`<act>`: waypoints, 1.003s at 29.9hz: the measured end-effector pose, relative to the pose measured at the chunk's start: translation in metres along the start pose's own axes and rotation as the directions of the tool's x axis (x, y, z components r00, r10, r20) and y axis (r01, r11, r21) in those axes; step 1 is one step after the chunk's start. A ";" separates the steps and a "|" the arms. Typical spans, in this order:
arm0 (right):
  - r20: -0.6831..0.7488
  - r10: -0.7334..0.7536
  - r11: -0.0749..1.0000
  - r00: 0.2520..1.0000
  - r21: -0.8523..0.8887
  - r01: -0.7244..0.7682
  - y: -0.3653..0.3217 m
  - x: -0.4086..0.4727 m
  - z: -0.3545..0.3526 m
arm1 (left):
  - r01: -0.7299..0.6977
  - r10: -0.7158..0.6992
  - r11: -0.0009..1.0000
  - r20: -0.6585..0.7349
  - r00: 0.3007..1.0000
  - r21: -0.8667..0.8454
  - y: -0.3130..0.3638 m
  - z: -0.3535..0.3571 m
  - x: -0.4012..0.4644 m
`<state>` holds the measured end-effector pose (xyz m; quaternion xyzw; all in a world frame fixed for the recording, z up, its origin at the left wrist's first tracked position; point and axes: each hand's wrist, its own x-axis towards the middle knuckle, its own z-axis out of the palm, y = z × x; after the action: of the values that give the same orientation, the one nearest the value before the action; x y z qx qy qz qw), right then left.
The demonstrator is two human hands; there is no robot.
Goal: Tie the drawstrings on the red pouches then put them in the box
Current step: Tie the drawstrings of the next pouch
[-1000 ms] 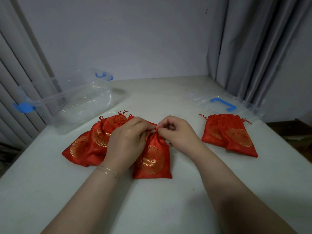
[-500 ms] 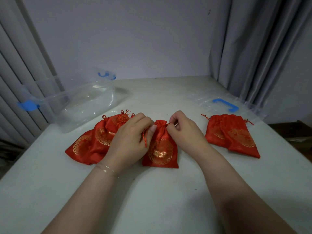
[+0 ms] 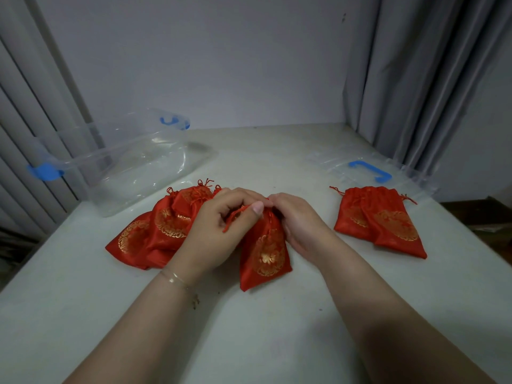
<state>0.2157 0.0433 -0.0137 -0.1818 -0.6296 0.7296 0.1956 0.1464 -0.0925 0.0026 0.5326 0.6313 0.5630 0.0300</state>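
A red pouch [image 3: 264, 256] with a gold emblem lies on the white table [image 3: 249, 342] in front of me, its gathered neck pointing away. My left hand [image 3: 221, 231] pinches the red drawstring at the neck, a loop of cord trailing under its fingers. My right hand [image 3: 299, 225] grips the neck from the right side, fingers curled. A heap of red pouches [image 3: 158, 231] lies to the left, partly under my left hand. Two overlapping pouches [image 3: 385, 223] lie to the right. The clear plastic box [image 3: 124, 162] with blue latches stands at the back left.
The box's clear lid [image 3: 368, 173] with a blue handle lies flat at the back right, just behind the right pouches. Grey curtains hang on both sides and a wall closes the back. The table's right edge drops off near the lid.
Both hands have pulled the cords and cinched the pouch's neck. The hands then came back together over the neck, and the pouch now lies tilted with its bottom toward the right.
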 end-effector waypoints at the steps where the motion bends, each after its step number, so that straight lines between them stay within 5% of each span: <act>1: 0.019 -0.047 0.992 0.999 -0.118 0.049 -0.001 -0.001 0.000 | 0.027 -0.027 0.999 -0.006 1.000 -0.040 0.001 -0.002 0.000; 5: 0.086 -0.133 0.897 0.987 -0.412 0.157 -0.002 -0.009 0.003 | 0.137 -0.153 0.968 -0.064 0.986 -0.210 0.005 -0.006 0.001; 9: 0.134 -0.324 0.599 0.936 -0.737 0.312 -0.002 -0.015 0.003 | 0.249 -0.268 0.956 -0.113 0.957 -0.155 0.001 -0.009 0.004; 16: 0.191 -0.449 0.422 0.873 -0.816 0.395 -0.004 -0.021 0.008 | 0.405 -0.404 0.914 -0.077 0.912 -0.006 -0.005 -0.012 0.006; 22: 0.300 -0.543 0.254 0.785 -0.832 0.494 -0.006 -0.023 0.013 | 0.313 -0.306 0.933 -0.070 0.950 0.176 -0.006 -0.011 0.004; 24: 0.309 -0.560 0.290 0.769 -0.796 0.531 -0.006 -0.020 0.011 | 0.288 -0.279 0.938 -0.075 0.957 0.192 -0.006 -0.010 0.003; 27: 0.209 -0.591 0.532 0.779 -0.626 0.571 -0.005 -0.014 0.005 | 0.320 -0.315 0.946 -0.081 0.946 0.052 -0.001 -0.006 0.003; 30: 0.135 -0.462 0.735 0.877 -0.495 0.463 -0.005 -0.011 0.001 | 0.355 -0.361 0.932 -0.084 0.929 -0.076 -0.001 -0.005 0.003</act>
<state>0.2247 0.0370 -0.0086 -0.0641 -0.8259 0.4639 0.3140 0.1409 -0.0936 0.0060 0.3796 0.7014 0.5918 0.1173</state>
